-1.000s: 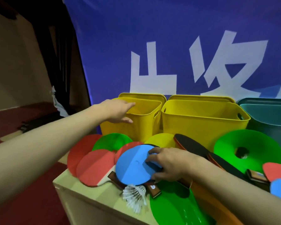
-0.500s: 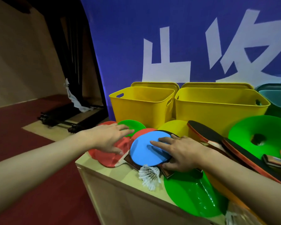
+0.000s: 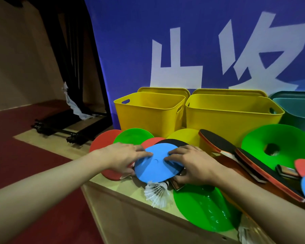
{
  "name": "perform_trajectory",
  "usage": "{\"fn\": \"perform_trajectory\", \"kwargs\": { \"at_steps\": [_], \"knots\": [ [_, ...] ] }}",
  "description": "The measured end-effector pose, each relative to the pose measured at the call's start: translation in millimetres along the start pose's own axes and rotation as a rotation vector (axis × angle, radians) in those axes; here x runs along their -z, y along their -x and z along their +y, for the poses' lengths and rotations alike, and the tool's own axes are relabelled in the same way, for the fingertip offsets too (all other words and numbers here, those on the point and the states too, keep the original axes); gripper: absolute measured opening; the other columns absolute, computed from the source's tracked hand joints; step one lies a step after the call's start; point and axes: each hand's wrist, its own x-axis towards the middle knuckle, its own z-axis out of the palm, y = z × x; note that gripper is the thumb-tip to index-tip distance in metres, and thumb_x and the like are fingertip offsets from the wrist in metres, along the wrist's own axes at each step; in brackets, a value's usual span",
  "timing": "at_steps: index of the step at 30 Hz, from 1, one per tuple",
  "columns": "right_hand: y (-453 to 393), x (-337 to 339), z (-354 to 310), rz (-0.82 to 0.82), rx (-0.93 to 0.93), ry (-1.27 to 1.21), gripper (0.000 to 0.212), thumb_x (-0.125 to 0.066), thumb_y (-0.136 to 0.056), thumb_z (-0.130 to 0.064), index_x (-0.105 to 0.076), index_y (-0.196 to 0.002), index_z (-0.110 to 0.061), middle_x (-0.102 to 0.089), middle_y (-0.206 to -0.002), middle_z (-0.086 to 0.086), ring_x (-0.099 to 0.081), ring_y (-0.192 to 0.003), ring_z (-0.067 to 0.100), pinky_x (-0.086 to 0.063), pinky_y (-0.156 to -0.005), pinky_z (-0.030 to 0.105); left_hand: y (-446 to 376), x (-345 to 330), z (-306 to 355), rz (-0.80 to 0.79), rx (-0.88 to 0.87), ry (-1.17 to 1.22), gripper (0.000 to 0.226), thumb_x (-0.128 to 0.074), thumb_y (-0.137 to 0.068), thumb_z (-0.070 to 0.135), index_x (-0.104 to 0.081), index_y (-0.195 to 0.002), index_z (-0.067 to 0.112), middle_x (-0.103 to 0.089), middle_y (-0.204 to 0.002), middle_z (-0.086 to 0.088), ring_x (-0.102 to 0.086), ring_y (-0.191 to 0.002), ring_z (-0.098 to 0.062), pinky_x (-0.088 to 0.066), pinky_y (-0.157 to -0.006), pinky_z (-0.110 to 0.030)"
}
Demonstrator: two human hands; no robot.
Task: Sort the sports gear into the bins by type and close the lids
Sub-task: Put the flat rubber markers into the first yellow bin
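A blue flat disc [image 3: 154, 167] lies on top of a pile of gear at the table's left front. My left hand [image 3: 122, 158] holds its left edge, fingers on top and thumb low. My right hand [image 3: 192, 164] pinches its right edge the same way. Under the disc are a black-faced paddle [image 3: 171, 143] and a white shuttlecock [image 3: 157, 192]. Two open yellow bins [image 3: 148, 115] [image 3: 232, 117] stand behind, and a teal bin [image 3: 299, 106] is at the far right. Their lids lean upright behind them.
Red [image 3: 105, 141], green [image 3: 132, 136] and yellow [image 3: 185, 138] discs lie left of the bins. More paddles [image 3: 218, 143], a green cone with a hole [image 3: 280, 138] and a green disc [image 3: 201, 210] fill the right. The table's front edge [image 3: 123, 192] drops to red floor.
My left hand came down from the left yellow bin's rim to the blue disc's left edge. My right hand stayed on the disc. The view shifted left.
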Motion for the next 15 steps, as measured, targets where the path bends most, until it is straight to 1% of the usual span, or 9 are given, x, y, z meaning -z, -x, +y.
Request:
{"fn": "perform_trajectory", "kwargs": {
  "at_steps": [3, 5, 7, 10, 12, 15],
  "knots": [
    [2, -1, 1, 0.062, 0.01, -0.025, 0.063, -0.052, -0.087, -0.07, -0.05, -0.143, -0.042, -0.048, -0.151, -0.014, -0.043, -0.138, 0.017, -0.037, -0.113, 0.044, -2, -3, 5, -0.003, -0.003, -0.03, 0.089, -0.066, -0.091, 0.052, -0.012, -0.161, 0.036, -0.031, -0.161, 0.0, -0.045, -0.138, -0.024, -0.049, -0.099, -0.04],
    [0, 3, 3, 0.078, 0.009, -0.05, 0.058, -0.051, -0.09, -0.07, -0.054, -0.141, -0.041, -0.051, -0.148, -0.016, -0.048, -0.134, 0.014, -0.042, -0.106, 0.04, -1, -3, 5, 0.004, 0.001, -0.016, 0.089, -0.065, -0.091, 0.052, -0.011, -0.161, 0.037, -0.029, -0.163, 0.002, -0.044, -0.139, -0.023, -0.047, -0.099, -0.039],
    [-4, 6, 4, 0.07, 0.031, -0.025, 0.054, -0.053, -0.092, -0.066, -0.057, -0.139, -0.039, -0.054, -0.145, -0.016, -0.053, -0.13, 0.013, -0.047, -0.101, 0.039, 4, -1, 6, 0.012, 0.018, 0.016, 0.091, -0.064, -0.092, 0.051, -0.007, -0.161, 0.037, -0.024, -0.165, 0.003, -0.04, -0.142, -0.022, -0.043, -0.104, -0.038],
    [-8, 4, 4, 0.077, 0.049, 0.029, 0.048, -0.056, -0.094, -0.057, -0.059, -0.136, -0.037, -0.057, -0.141, -0.014, -0.057, -0.125, 0.015, -0.05, -0.097, 0.041, 14, -2, 9, 0.039, 0.062, 0.08, 0.092, -0.061, -0.094, 0.046, 0.001, -0.161, 0.036, -0.013, -0.168, 0.004, -0.033, -0.146, -0.021, -0.037, -0.111, -0.034],
    [-10, 3, 3, 0.116, 0.041, 0.038, 0.043, -0.053, -0.096, -0.055, -0.062, -0.134, -0.036, -0.06, -0.139, -0.013, -0.059, -0.124, 0.015, -0.051, -0.095, 0.041, 23, -2, 12, 0.064, 0.071, 0.096, 0.09, -0.058, -0.096, 0.042, 0.004, -0.161, 0.036, -0.01, -0.168, 0.005, -0.03, -0.148, -0.02, -0.035, -0.112, -0.032],
    [-14, 4, 2, 0.225, 0.02, 0.067, 0.037, -0.048, -0.101, -0.048, -0.065, -0.131, -0.035, -0.065, -0.135, -0.009, -0.064, -0.12, 0.017, -0.054, -0.092, 0.037, 32, -4, 15, 0.097, 0.07, 0.054, 0.083, -0.052, -0.099, 0.04, 0.0, -0.162, 0.029, -0.012, -0.168, 0.003, -0.029, -0.149, -0.019, -0.032, -0.117, -0.031]
  ]
}}
